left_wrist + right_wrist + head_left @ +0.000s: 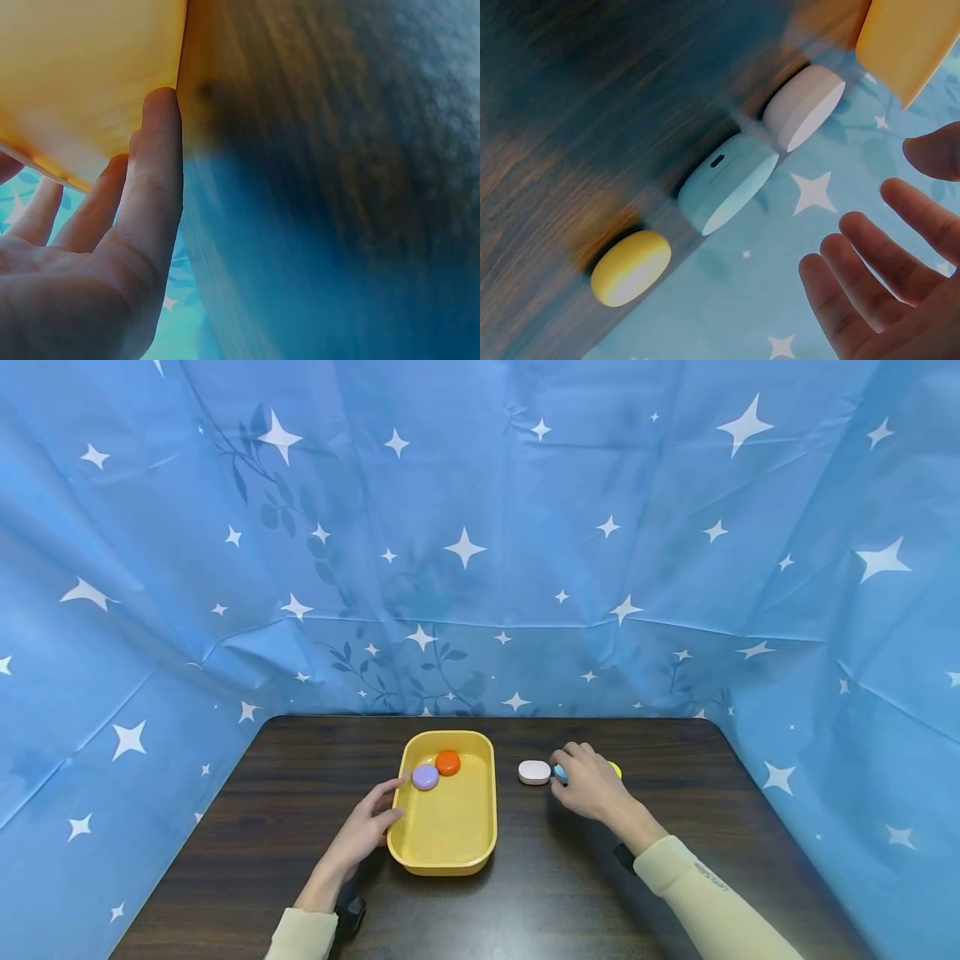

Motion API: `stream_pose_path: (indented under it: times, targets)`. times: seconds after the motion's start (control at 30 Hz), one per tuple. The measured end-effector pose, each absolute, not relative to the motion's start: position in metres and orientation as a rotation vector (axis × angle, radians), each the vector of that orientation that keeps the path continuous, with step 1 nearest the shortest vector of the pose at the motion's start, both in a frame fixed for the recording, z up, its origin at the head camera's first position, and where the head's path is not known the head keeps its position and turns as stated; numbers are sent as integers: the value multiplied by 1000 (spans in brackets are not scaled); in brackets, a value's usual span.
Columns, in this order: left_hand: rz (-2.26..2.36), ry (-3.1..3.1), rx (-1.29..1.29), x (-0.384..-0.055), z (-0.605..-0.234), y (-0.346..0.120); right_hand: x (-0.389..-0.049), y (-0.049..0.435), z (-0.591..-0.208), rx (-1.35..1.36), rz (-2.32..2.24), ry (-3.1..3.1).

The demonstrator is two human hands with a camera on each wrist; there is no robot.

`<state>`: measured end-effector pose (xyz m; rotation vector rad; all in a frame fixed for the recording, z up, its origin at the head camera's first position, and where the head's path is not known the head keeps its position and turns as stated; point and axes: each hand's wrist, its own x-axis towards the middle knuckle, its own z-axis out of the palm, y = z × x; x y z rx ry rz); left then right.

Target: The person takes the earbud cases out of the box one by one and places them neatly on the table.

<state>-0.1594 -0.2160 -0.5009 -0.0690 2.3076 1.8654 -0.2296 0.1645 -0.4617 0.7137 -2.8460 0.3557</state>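
My left hand (364, 827) touches the left side of a yellow tray (442, 865), its extended fingers and thumb against the outer wall in the left wrist view. Inside the tray lie a round purple case (425, 777) and a round orange case (447, 762). Over to the right, my right hand (592, 785) hovers at a light-blue earbud case (729, 184) with a small slot in its side. Its fingers are spread and hold nothing. A white oval case (534, 772) stands left of the blue one, and a yellow rounded case (631, 268) is partly hidden behind the hand in the head view.
The dark wood-grain table (517, 918) carries everything. A blue curtain (480, 568) with white stars hangs behind its back edge and along both sides. The three cases stand in a row to the right of the tray.
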Motion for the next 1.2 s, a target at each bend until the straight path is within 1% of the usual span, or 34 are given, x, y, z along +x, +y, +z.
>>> stream_pose_path:
  times: [1.2]
  targets:
    - [1873,2309,-75,-160,-502,-216,-226,124,-441,774,346,-2871]
